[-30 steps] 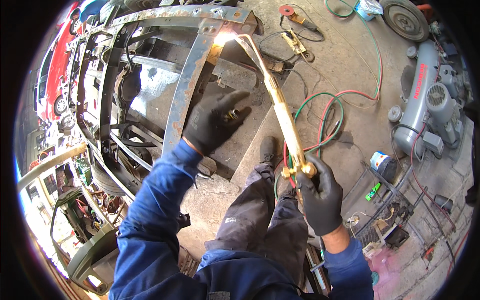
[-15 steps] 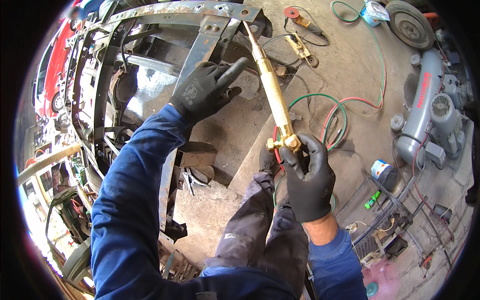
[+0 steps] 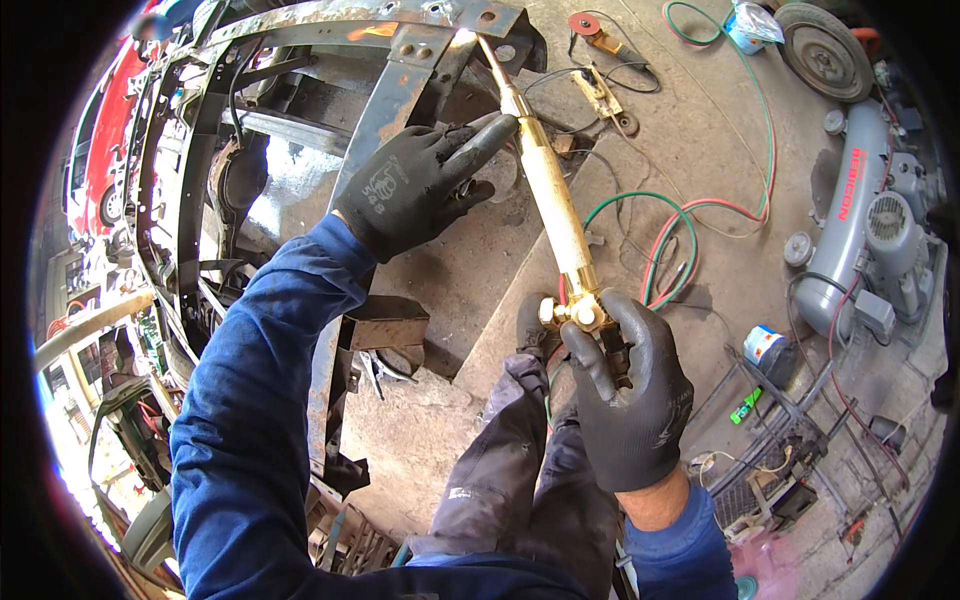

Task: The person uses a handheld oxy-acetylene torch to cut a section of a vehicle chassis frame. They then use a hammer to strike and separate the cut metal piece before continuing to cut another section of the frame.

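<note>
A brass gas torch (image 3: 548, 185) slants up and slightly left, its thin nozzle close to the joint of a rusty steel frame (image 3: 385, 100). White-hot glare shows at the nozzle's end, and an orange flame (image 3: 372, 32) licks along the cross beam. My right hand (image 3: 632, 400), in a black glove, is closed round the torch's valve end, thumb and fingers by the brass knobs. My left hand (image 3: 415, 185), gloved alike, has its index finger stretched out against the torch's front part; the other fingers are loosely bent with nothing in them.
Red and green hoses (image 3: 690, 245) curl over the concrete floor at the right. An angle grinder (image 3: 600, 38) with a red disc and a yellow clamp-like tool (image 3: 600, 95) lie at the far side. A grey air compressor (image 3: 850, 220), a wheel (image 3: 822, 52) and a tin (image 3: 768, 350) stand right.
An orange flame and bright glare now show on the beam. My left index finger has come up against the torch. My right hand has shifted slightly down and right with the valve end.
</note>
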Demonstrator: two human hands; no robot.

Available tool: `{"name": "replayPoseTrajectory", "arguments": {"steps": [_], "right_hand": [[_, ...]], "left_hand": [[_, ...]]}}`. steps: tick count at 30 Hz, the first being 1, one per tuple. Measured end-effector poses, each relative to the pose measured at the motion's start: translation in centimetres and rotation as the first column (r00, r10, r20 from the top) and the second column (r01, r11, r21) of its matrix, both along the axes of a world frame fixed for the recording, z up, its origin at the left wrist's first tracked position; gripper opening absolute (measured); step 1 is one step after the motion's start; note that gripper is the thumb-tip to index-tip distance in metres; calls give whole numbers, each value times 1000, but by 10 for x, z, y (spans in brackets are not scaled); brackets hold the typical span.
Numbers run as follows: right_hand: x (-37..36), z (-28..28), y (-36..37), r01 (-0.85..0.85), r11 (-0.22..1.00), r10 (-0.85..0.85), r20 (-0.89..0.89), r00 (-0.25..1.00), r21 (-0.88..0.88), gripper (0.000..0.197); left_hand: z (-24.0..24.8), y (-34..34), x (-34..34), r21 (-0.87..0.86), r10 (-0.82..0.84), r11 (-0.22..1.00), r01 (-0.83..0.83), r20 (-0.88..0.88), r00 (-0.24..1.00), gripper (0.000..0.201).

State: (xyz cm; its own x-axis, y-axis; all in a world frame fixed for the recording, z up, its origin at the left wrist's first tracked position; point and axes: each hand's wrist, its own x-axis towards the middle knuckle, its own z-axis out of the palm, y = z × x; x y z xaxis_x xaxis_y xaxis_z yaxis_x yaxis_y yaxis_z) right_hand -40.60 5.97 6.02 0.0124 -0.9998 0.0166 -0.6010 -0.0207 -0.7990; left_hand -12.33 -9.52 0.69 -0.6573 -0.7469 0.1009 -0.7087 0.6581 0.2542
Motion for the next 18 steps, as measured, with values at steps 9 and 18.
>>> {"name": "replayPoseTrajectory", "arguments": {"steps": [9,18], "right_hand": [[-3,-2,-3,-22,1000,23,45,999,-12,47],[-5,-4,-8,-55,998,56,39,998,-29,48]], "left_hand": [[-2,0,1,19,0,1000,0,6,1000,86],[-4,-1,3,0,-23,1000,23,-25,999,85]]}}
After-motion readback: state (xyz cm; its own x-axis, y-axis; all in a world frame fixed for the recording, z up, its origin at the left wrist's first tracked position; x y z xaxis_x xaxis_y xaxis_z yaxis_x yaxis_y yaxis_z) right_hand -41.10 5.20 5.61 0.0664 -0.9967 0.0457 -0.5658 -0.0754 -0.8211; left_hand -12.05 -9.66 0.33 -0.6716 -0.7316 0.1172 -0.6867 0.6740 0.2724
